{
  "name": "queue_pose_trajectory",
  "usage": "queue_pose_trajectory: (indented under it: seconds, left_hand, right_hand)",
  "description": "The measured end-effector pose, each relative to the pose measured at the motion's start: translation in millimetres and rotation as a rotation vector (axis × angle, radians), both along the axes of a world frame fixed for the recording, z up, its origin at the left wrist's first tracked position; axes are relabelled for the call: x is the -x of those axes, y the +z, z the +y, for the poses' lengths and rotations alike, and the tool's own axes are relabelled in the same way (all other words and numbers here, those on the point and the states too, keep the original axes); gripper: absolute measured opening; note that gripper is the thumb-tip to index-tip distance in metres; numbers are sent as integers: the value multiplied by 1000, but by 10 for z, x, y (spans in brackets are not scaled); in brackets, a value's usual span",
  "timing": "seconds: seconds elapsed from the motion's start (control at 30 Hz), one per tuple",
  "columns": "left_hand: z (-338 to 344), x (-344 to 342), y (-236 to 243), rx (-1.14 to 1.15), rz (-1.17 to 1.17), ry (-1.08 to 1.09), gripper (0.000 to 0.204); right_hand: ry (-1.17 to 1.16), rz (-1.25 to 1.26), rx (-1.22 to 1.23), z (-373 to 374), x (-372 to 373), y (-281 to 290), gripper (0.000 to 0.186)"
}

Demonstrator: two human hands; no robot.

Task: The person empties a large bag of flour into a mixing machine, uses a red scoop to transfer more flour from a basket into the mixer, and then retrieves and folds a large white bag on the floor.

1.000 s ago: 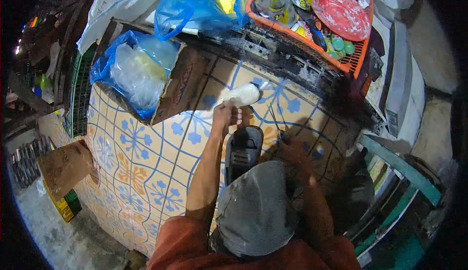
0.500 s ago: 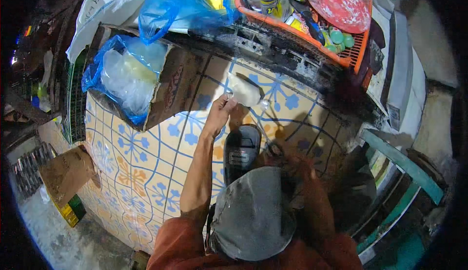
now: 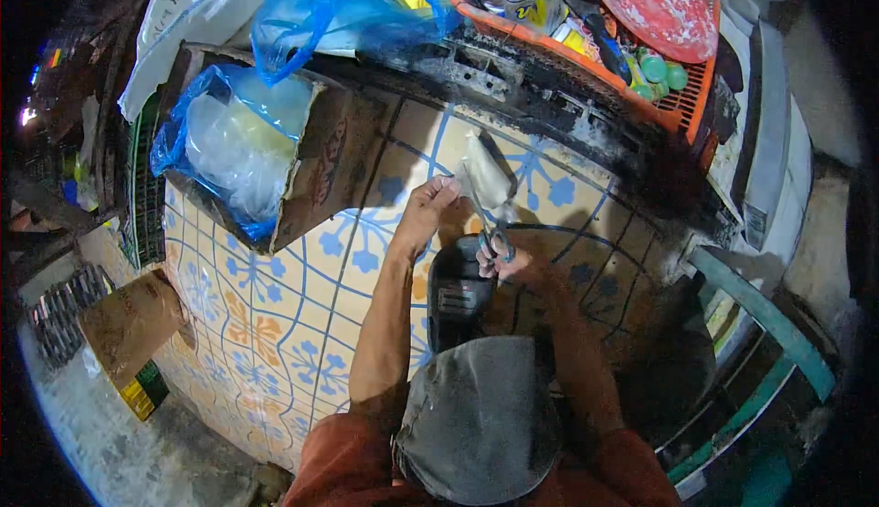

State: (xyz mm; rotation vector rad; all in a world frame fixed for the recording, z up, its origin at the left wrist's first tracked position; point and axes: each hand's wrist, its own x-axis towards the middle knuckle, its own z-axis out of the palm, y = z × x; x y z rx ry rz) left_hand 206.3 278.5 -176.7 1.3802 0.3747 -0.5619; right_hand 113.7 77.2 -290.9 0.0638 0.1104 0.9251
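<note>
Over the tiled floor, my left hand [image 3: 428, 210] pinches the edge of a small plastic bag [image 3: 490, 177] with whitish contents. The bag leans to the right of the fingertips and tapers toward its far end. My right hand [image 3: 509, 262] has its fingers in the handles of a pair of scissors [image 3: 494, 234]. The blades point away from me, up to the bag beside my left fingertips. Whether they touch the plastic, I cannot tell.
A cardboard box [image 3: 316, 163] lined with a blue bag of clear plastic stands left. Beyond lie a blue plastic bag [image 3: 352, 26] and an orange basket [image 3: 568, 49] of packets. A black sandal [image 3: 458, 292] is below my hands; a green wooden piece [image 3: 765, 310] is right.
My right hand has come up and forward with the scissors, bringing the blades to the bag. The bag has tilted more upright in my left hand.
</note>
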Motion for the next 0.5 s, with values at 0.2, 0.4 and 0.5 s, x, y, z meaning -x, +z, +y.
queue_pose_trajectory:
  seconds: [0.2, 0.4, 0.5]
  left_hand:
    - [-3, -34, -50, 19, 64, -71, 28]
    - [26, -20, -45, 17, 16, -89, 29]
    - [111, 7, -220, -24, 47, -145, 27]
  right_hand:
    - [133, -49, 409, -8, -198, 317, 28]
    - [105, 9, 549, 60, -187, 392, 30]
    - [93, 59, 604, 128, -146, 362, 32]
